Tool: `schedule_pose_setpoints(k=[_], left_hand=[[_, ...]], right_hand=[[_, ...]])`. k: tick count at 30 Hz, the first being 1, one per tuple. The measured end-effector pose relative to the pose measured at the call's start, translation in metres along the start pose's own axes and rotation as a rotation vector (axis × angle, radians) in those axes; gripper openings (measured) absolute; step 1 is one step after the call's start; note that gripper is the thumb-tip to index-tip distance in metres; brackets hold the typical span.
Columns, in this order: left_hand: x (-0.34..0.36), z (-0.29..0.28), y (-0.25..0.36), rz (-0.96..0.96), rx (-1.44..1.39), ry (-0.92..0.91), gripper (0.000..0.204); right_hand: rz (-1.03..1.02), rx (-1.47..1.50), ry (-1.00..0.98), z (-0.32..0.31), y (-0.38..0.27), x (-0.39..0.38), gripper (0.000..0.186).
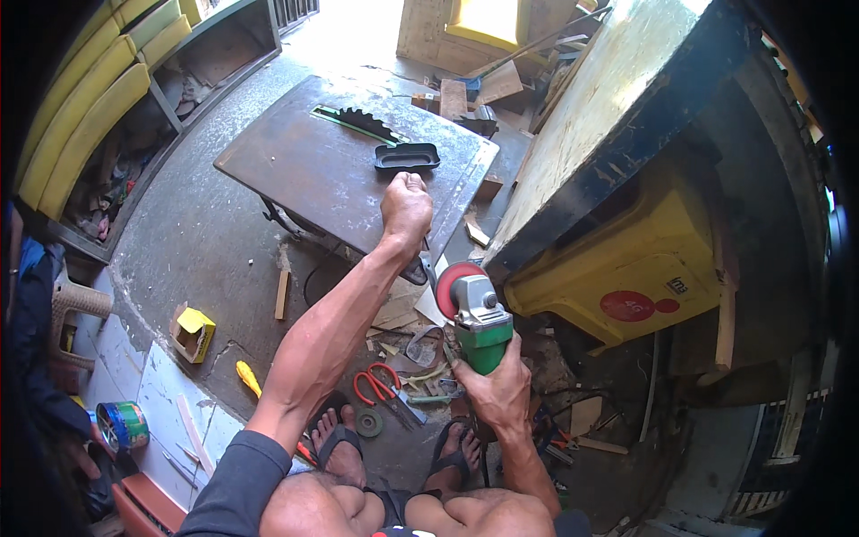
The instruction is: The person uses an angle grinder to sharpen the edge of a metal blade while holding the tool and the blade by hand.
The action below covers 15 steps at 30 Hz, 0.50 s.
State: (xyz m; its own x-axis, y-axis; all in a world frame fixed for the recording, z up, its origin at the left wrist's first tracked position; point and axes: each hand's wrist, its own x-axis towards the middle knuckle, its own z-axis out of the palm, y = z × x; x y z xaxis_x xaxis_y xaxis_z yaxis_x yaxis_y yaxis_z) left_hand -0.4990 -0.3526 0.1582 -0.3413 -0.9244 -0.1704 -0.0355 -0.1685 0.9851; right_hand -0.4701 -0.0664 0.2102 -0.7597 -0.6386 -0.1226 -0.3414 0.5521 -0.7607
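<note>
My left hand [407,213] is a closed fist at the near right part of the metal table [291,170], just below a black tray [406,156]. A dark thin piece shows below the fist, and I cannot make out what the fingers grip. A black toothed strip with a green edge [358,123] lies behind the tray. My right hand [497,385] is wrapped round a green and silver angle grinder [483,327] with a red disc [452,288], held below the table's right corner.
Red-handled scissors [376,383], a grinding disc [369,421], offcuts and a yellow box [192,334] lie on the floor by my feet. A large panel [617,98] and a yellow plastic object [617,268] stand at right. Yellow slatted shelving [85,107] is at left.
</note>
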Motion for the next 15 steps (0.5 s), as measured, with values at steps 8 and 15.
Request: schedule_pose_setpoints(k=[8,15], left_hand=[[0.0027,-0.0007,-0.0036,0.006,-0.019,-0.009,0.032],[0.0001,-0.0002,-0.0006,0.006,-0.031,-0.003,0.032]], right_hand=[[0.012,-0.021,-0.016,0.0,-0.0041,-0.0009,0.08],[0.021,-0.006,-0.005,-0.0009,0.001,0.0004,0.082]])
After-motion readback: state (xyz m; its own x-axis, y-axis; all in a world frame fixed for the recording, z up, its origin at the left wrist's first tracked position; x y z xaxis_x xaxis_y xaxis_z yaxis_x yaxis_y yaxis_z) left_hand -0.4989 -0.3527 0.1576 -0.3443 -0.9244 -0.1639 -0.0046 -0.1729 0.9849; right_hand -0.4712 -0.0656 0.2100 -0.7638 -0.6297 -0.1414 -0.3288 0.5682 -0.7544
